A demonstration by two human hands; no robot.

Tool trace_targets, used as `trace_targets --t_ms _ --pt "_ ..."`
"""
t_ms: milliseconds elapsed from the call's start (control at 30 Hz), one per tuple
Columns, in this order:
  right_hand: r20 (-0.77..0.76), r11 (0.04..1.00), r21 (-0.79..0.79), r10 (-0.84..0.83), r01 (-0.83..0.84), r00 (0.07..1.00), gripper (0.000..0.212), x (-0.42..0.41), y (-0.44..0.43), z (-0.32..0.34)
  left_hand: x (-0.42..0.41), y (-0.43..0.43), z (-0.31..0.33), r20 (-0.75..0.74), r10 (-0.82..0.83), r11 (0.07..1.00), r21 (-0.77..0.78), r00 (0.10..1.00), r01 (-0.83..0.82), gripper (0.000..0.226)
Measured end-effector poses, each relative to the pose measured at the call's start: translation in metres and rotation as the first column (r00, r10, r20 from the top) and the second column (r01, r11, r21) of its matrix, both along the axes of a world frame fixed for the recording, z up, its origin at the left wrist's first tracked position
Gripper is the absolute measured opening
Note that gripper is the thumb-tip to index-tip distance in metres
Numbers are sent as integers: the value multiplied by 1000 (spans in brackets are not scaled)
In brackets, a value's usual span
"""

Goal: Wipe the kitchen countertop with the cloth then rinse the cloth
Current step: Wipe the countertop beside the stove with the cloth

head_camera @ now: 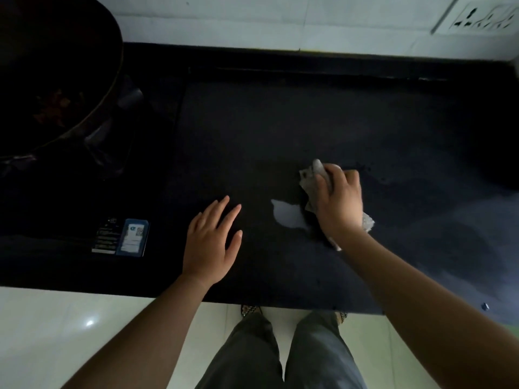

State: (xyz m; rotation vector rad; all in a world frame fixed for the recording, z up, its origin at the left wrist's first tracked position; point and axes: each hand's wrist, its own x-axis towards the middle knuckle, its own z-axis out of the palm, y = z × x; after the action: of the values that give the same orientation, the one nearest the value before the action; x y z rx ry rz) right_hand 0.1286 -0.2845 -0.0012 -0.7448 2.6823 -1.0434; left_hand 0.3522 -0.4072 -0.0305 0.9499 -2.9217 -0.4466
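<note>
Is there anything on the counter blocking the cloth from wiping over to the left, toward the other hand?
Only the left hand, resting flat on the countertop. Between it and the cloth under the right hand lies just a pale wet patch.

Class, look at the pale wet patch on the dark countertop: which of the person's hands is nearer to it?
Right. The right hand, bunching the cloth, sits just beside the wet patch on its right edge. The left hand lies open, clearly apart from it on the other side.

Bare forearms, no sleeves, grey trousers (280, 355), patterned shoes (248, 309)
</note>
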Motion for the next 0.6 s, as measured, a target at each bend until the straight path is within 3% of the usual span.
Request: trace_targets --t_ms 100,167,233,333,600 --pt "125 989 -112 114 -100 986 38 16 -19 3 1 0 1 4 -1 1000 24 1000 1 52" --pt "16 960 109 256 -256 967 47 23 -15 -6 1 -1 1 7 -7 999 41 1000 7 52" --pt "-129 874 324 419 -361 899 57 21 -4 -17 3 -3 1 11 -32 998 49 999 31 53" --pt "-150 813 322 549 -485 822 59 15 -2 -20 7 -6 -2 18 -67 998 24 998 66 53" --pt "-201 875 286 453 -390 869 61 45 25 -22 9 -3 0 -14 -57 997 42 998 57 53"
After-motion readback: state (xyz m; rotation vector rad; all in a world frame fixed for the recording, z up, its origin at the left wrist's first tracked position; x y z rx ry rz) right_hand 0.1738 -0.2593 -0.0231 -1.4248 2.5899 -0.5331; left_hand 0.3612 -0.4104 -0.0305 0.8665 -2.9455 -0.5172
